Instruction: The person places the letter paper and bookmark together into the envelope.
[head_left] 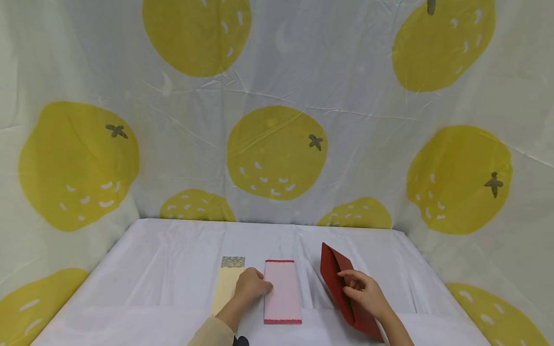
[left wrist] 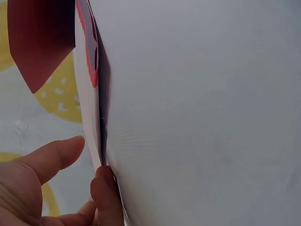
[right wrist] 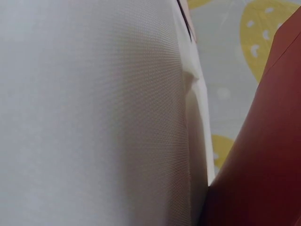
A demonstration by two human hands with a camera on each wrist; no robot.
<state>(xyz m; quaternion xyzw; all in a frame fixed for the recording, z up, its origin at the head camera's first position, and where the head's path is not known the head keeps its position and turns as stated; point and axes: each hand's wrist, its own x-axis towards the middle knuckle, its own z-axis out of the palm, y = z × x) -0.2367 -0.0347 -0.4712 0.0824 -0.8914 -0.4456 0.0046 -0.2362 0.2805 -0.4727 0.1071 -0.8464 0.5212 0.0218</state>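
Note:
My left hand (head_left: 251, 286) is at the left edge of a pink paper packet (head_left: 282, 291) with red bands at both ends. A fingertip touches the packet's edge in the left wrist view, while the thumb (left wrist: 70, 150) is raised apart from it. Layers show at the near end of the packet (left wrist: 87, 94). On the right, my right hand (head_left: 363, 290) grips a red envelope (head_left: 335, 278), tilted up off the table. Its fingers curl at the long gap between the two red panels. The right wrist view shows the red envelope (right wrist: 268, 155) but not the fingers.
A cream paper strip (head_left: 226, 283) with a patterned grey top lies left of the pink packet, partly under my left hand and forearm. White cloth covers the table (head_left: 173, 269). Cloth walls (head_left: 277, 91) with yellow fruit prints surround it at the back and sides.

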